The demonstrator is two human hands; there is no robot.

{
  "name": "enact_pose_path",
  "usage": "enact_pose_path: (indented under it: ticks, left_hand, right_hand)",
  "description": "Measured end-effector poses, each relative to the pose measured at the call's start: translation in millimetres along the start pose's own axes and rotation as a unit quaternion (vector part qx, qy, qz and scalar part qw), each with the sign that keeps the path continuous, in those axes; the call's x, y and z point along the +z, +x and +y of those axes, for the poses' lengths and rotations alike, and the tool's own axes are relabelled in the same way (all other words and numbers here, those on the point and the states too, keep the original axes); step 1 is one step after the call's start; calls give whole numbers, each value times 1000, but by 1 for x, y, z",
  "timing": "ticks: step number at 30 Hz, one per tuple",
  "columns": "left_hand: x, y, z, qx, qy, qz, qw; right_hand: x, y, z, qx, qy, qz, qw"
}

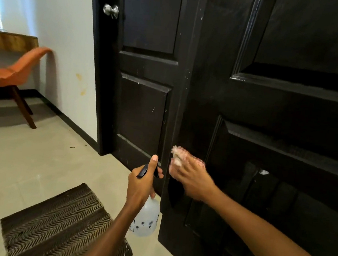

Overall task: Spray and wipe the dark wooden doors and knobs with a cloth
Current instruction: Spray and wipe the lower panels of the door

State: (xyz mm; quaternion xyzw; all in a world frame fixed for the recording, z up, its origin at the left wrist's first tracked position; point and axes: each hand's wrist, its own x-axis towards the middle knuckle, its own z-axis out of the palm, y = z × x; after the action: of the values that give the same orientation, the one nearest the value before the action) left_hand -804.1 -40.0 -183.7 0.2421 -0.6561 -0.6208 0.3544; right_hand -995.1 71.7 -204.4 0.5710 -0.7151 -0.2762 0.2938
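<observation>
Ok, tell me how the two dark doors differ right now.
The near door fills the right of the view and is being worked on: the right hand presses a cloth against its lower part. The far door is untouched. The far door shows a metal knob; no knob shows on the near door. The near door has a white speck low down. Both are dark, panelled wood with fine scratches.
</observation>
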Motion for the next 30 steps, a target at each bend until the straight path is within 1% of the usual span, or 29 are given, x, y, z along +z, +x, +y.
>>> enact_pose_path:
  ticks: [1, 2, 3, 5, 6, 8, 10, 11, 13, 14, 16, 17, 19, 21, 23, 25, 26, 27, 28, 29, 30]
  left_hand:
    - [1, -2, -1, 1, -3, -2, 1000]
    - [1, -4, -2, 1, -6, -4, 1000]
    - [2, -5, -3, 0, -6, -6, 1000]
    - [3, -6, -5, -1, -4, -7, 1000]
    - [3, -6, -6, -1, -8, -5, 1000]
    - [5, -4, -7, 4, -18, -2, 1000]
    - [7, -3, -11, 9, -19, 1, 1000]
    - [8, -4, -16, 5, -17, 5, 1000]
    - [9, -5, -27, -8, -17, 18, 1000]
    - [9, -6, -34, -13, -20, 25, 999]
    - [9, -5, -46, -24, -20, 33, 999]
    - [10, -4, -52, -26, -18, 32, 999]
    - [11, -6, -67, -30, -14, 30, 999]
    - [11, -11, -79, -37, -12, 30, 999]
    - [9, -16, -95, -45, -8, 37, 998]
    - [7, -22, -112, -54, -5, 43, 998]
    - [7, -25, -121, -61, -5, 44, 997]
    - [7, -28, -129, -68, -4, 44, 997]
    - [8, -32, -137, -73, -3, 46, 996]
    - [7, -36, -144, -75, -3, 50, 996]
    - [6, -39, -149, -78, -5, 55, 995]
  right_hand:
    - [12, -11, -13, -45, -2, -52, 998]
    - [24, -21, -24, -76, 3, -83, 994]
    - [34, -30, -30, -87, 14, -95, 992]
    - [38, -37, -31, -66, 26, -77, 994]
    - [32, -36, -25, -32, 25, -54, 998]
    - [6, -27, -4, 65, 23, 30, 997]
    - [-29, -11, 25, 174, 36, 132, 975]
    - [-44, -1, 38, 214, 39, 176, 960]
    - [-63, 20, 60, 264, 53, 242, 932]
    - [-66, 28, 64, 277, 55, 256, 924]
    - [-58, 38, 59, 274, 42, 259, 925]
    - [-47, 37, 51, 260, 36, 247, 933]
    - [-17, 27, 20, 210, 24, 199, 957]
    - [19, 8, -22, 130, 6, 117, 985]
    - [64, -9, -63, 46, -29, 39, 998]
    - [94, -16, -90, -4, -43, -11, 999]
    - [104, -18, -102, -34, -66, -48, 996]
    - [113, -19, -113, -85, -87, -81, 989]
    - [124, -22, -127, -145, -107, -121, 976]
    - [139, -28, -142, -188, -119, -181, 958]
    - [151, -34, -154, -183, -107, -246, 946]
